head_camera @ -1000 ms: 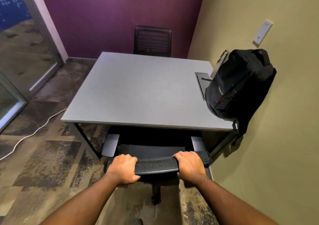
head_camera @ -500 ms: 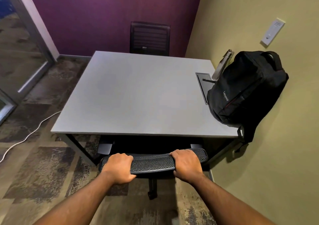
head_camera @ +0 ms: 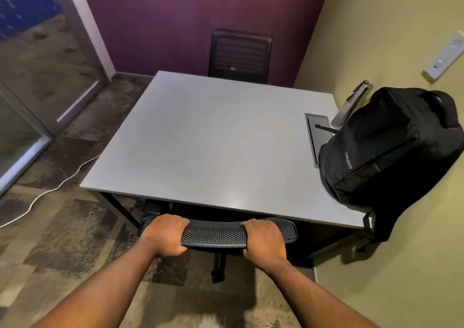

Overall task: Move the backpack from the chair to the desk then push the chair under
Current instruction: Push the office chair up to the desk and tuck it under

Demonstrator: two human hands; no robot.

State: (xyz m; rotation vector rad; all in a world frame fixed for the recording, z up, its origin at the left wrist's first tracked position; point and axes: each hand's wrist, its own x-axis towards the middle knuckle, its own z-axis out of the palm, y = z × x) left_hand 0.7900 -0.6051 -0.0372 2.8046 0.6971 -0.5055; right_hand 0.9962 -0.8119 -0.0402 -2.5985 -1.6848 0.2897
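- The left hand (head_camera: pixel 164 234), low and left of centre in the frame, is closed over the top edge of the chair (head_camera: pixel 216 234)'s mesh backrest, fingers curled over the far side and thumb on the near side.
- The right hand (head_camera: pixel 263 239), low and right of centre, grips the same backrest edge the same way; a stretch of bare mesh shows between the 2 hands.
- The chair's backrest sits just at the near edge of the tabletop (head_camera: pixel 200 139); its seat lies in shadow beneath the tabletop and is hard to make out. Only 1 leg with a caster (head_camera: pixel 218 272) shows clearly below the backrest.
- The backpack (head_camera: pixel 391 149), black with white lettering, stands at the right of the frame on the tabletop's right side, leaning against the olive wall (head_camera: pixel 376 38); straps hang over the tabletop's near right corner.
- A metal bottle (head_camera: pixel 351 104) pokes up behind the backpack, its lower part hidden.
- A recessed cable tray (head_camera: pixel 317 131) in the tabletop is partly covered by the backpack.
- A 2nd chair (head_camera: pixel 241 53) stands at the far side, upper centre, only its back showing.
- A white cable (head_camera: pixel 50 192) runs across the floor at left.
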